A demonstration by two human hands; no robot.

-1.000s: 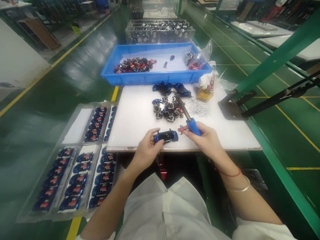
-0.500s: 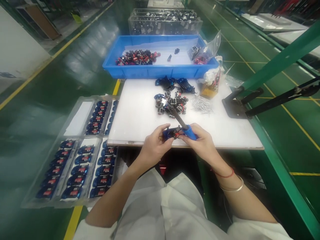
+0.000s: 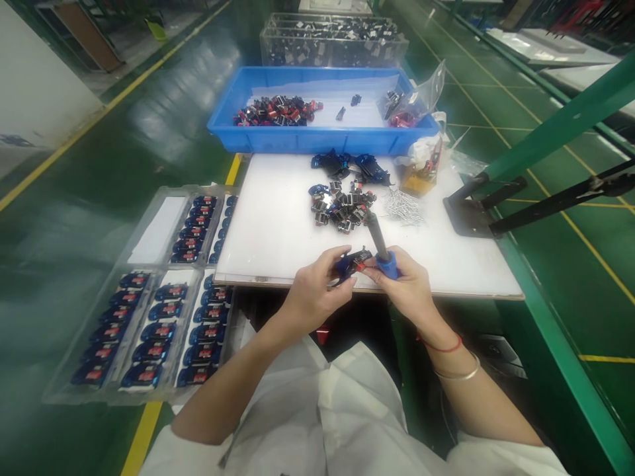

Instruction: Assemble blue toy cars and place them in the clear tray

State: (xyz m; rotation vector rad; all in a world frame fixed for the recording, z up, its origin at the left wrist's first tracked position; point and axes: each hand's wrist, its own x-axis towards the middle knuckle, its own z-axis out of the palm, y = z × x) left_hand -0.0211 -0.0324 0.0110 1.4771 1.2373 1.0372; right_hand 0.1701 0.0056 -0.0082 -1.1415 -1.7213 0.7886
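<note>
My left hand (image 3: 317,291) is closed on a dark blue part (image 3: 347,264) with black and red pieces, just above the front edge of the white table (image 3: 268,231). Beside it on the right, my right hand (image 3: 404,281) grips the blue handle of a tool (image 3: 387,264) whose grey shaft points up and away. The fingertips of my right hand touch the red end of the part. Past the hands lie a pile of small black, silver and red pieces (image 3: 342,208), dark blue shells (image 3: 370,170) and thin metal pins (image 3: 404,205).
A blue bin (image 3: 297,140) of red and black pieces stands at the table's back, with a clear box (image 3: 332,49) behind. At the left is a tray (image 3: 133,264) of blue parts. A yellow holder (image 3: 417,183) and green frame (image 3: 550,132) are on the right.
The tool's shaft has swung to a steeper angle, its tip away from the left side of the pile. Both hands and the blue part have shifted slightly right in view.
</note>
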